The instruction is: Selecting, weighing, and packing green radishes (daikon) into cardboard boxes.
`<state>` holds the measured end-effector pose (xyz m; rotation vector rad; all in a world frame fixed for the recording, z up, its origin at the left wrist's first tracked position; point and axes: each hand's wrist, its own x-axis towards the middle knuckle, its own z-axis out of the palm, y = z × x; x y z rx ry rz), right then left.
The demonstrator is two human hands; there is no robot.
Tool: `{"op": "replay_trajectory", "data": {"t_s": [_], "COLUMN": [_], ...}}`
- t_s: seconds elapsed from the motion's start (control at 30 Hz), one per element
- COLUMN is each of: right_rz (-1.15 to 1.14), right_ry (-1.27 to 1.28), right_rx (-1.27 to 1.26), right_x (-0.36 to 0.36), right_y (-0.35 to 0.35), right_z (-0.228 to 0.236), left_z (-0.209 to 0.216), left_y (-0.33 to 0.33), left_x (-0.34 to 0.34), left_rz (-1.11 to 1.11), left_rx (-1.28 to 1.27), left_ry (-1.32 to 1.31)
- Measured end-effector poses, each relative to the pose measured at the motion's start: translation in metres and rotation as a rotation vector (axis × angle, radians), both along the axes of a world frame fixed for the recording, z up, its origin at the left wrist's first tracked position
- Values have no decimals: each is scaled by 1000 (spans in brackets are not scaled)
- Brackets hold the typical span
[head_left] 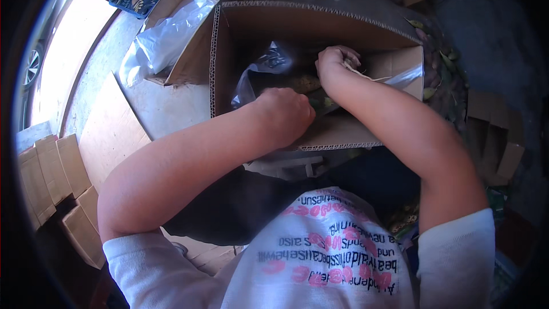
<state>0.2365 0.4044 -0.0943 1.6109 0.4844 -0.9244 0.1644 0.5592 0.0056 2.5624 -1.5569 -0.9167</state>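
Observation:
A large open cardboard box (320, 14) stands in front of me, and both hands reach into it. My left hand (284, 114) is closed in a fist over the box's near side; what its fingers hold, if anything, is hidden. Deeper in and to the right, my right hand (337, 64) has its fingers curled in. A pale, thin, string-like strand (363, 74) trails from beside it toward the right wall. Clear plastic film (263, 68) lines part of the box. A brownish-yellow lump (306, 84) lies in shadow between the hands, its kind unclear.
Left of the box, another cardboard box (191, 60) holds a clear plastic bag (171, 34). Flattened cardboard (111, 131) leans nearby, with folded cartons (54, 163) at far left. Purplish and green produce (440, 68) lies along the right side, near more cartons (494, 131).

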Motion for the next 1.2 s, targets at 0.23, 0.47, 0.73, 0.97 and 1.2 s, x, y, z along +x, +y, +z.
{"op": "replay_trajectory", "data": {"t_s": [0.23, 0.47, 0.73, 0.97, 1.2], "right_rz": [-214, -662, -361, -99, -257], "right_ry": [-36, 209, 91, -108, -114], "right_rx": [-65, 947, 775, 942, 816], "right_x": [15, 40, 6, -8, 14], "right_y": [-1, 9, -96, -81, -60], "right_z": [-1, 133, 40, 12, -30], "left_z": [3, 15, 41, 28, 33], "left_y": [2, 19, 27, 35, 30], "left_x": [9, 9, 8, 18, 22], "left_rz": [-29, 15, 220, 180, 237], "left_rx": [-51, 94, 88, -56, -79], "left_ry": [23, 38, -19, -502, -430]}}
